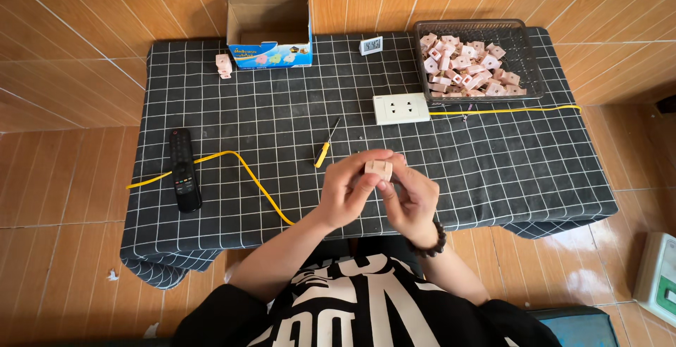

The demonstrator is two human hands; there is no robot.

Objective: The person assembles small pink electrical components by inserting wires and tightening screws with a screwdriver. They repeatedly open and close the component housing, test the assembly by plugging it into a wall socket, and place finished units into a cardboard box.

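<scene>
Both hands, left hand (346,192) and right hand (412,199), pinch one pink block (379,169) above the counter (493,171), apparently mid-assembly; the screwdriver (325,147) lies near.

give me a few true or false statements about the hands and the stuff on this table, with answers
1. Both hands hold one small pink block. True.
2. The screwdriver is in the left hand. False: it lies on the cloth.
3. The basket holds many pink blocks. True.
4. The remote lies by the right hand. False: it lies far to the left.
5. The cardboard box is closed. False: it is open.
</scene>
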